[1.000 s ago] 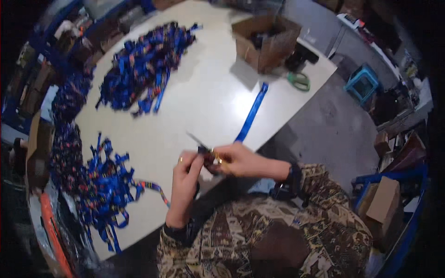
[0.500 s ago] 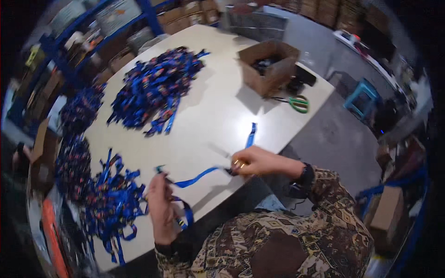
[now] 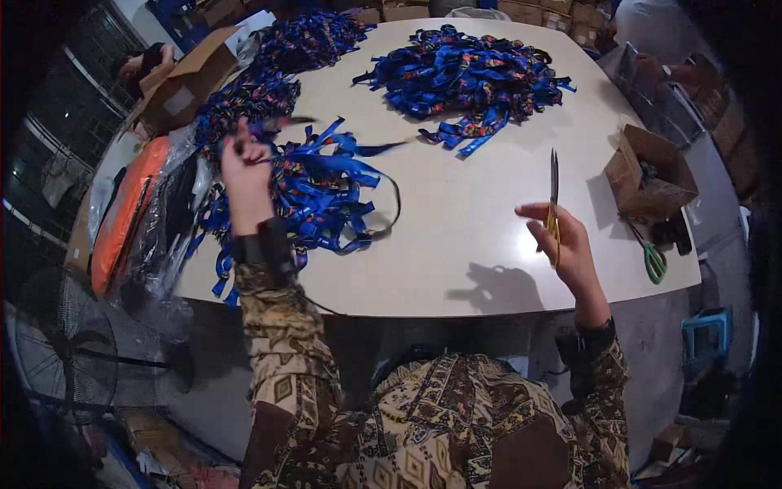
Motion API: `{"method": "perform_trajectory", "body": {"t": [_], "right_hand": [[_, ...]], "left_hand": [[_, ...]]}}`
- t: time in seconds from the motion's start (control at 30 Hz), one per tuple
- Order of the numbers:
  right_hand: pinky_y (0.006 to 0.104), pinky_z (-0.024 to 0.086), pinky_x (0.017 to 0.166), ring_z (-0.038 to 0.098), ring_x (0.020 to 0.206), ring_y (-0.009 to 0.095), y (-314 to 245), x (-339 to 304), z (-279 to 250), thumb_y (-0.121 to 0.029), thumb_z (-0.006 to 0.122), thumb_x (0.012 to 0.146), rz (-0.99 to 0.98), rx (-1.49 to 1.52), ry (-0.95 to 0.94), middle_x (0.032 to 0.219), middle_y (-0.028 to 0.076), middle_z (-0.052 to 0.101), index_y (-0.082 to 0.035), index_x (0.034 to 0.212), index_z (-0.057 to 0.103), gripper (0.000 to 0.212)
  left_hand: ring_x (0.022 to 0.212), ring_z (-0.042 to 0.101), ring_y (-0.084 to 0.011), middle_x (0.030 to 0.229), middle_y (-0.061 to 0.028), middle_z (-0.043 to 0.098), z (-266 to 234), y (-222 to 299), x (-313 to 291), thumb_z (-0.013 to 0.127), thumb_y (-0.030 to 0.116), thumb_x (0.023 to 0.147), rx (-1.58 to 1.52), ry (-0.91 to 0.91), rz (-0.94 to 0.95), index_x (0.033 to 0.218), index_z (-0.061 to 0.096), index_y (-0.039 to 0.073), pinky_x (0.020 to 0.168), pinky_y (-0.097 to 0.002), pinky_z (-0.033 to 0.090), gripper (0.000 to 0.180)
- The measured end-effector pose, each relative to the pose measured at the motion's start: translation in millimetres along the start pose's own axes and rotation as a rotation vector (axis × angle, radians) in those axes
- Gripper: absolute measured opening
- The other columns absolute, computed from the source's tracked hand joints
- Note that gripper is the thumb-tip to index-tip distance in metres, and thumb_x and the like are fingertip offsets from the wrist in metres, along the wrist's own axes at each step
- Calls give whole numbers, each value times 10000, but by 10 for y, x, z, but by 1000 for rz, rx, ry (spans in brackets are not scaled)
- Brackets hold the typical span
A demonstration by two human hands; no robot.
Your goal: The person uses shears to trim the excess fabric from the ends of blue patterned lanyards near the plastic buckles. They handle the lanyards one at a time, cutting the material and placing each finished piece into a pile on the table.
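Observation:
My right hand [image 3: 568,244] holds gold-handled scissors [image 3: 554,191] above the table's right part, their closed-looking blades pointing away from me. To the left, my left hand [image 3: 248,171] is raised over the near pile of blue patterned lanyards [image 3: 326,204]. Its fingers are partly curled and blurred. A blue lanyard [image 3: 338,163], smeared by motion, stretches rightward beside that hand, with a dark looping cord at its end. Whether the fingers still grip it does not show clearly.
A larger lanyard heap [image 3: 472,77] lies at the back, with more lanyards [image 3: 309,37] at far left. An open carton [image 3: 652,175] and green-handled scissors [image 3: 654,262] are at right. An orange plastic-wrapped bundle [image 3: 130,212] flanks the left; another person [image 3: 151,65] is behind a box [image 3: 183,85].
My view has turned left. The left hand has swung out over the near pile with the lanyard, which no longer stretches between my hands. My right hand has lifted with the scissors.

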State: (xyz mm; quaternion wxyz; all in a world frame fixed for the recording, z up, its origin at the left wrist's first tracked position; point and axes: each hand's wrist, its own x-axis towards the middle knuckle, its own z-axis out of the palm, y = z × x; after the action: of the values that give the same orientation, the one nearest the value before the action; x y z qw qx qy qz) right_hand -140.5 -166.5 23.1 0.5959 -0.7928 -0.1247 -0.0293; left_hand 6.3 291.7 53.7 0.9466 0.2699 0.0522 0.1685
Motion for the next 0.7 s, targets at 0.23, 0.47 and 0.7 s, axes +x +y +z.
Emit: {"method": "perform_trajectory", "body": {"t": [0.23, 0.47, 0.7], "right_hand": [[188, 406, 587, 545, 712, 57, 256, -252, -52, -229, 569, 859, 161, 33, -66, 817, 40, 629, -30, 1053, 558, 278], [194, 412, 582, 555, 704, 62, 206, -262, 186, -201, 590, 846, 216, 116, -136, 742, 16, 592, -21, 1065, 552, 286], [198, 420, 587, 539, 677, 73, 382, -278, 320, -176, 599, 842, 123, 269, -206, 746, 17, 571, 6, 996, 549, 244]], "left_hand": [[471, 332, -107, 689, -36, 539, -235, -498, -517, 388, 299, 893, -53, 183, -193, 858, 517, 47, 464, -229, 301, 285], [568, 360, -88, 708, -4, 410, 351, -1812, -1819, 333, 473, 914, 589, -375, -670, 1225, 344, 73, 560, -213, 312, 507], [599, 358, -77, 756, 14, 409, 587, -2200, -2373, 203, 525, 926, 702, -544, -980, 1383, 145, 83, 563, -205, 297, 639]]}}
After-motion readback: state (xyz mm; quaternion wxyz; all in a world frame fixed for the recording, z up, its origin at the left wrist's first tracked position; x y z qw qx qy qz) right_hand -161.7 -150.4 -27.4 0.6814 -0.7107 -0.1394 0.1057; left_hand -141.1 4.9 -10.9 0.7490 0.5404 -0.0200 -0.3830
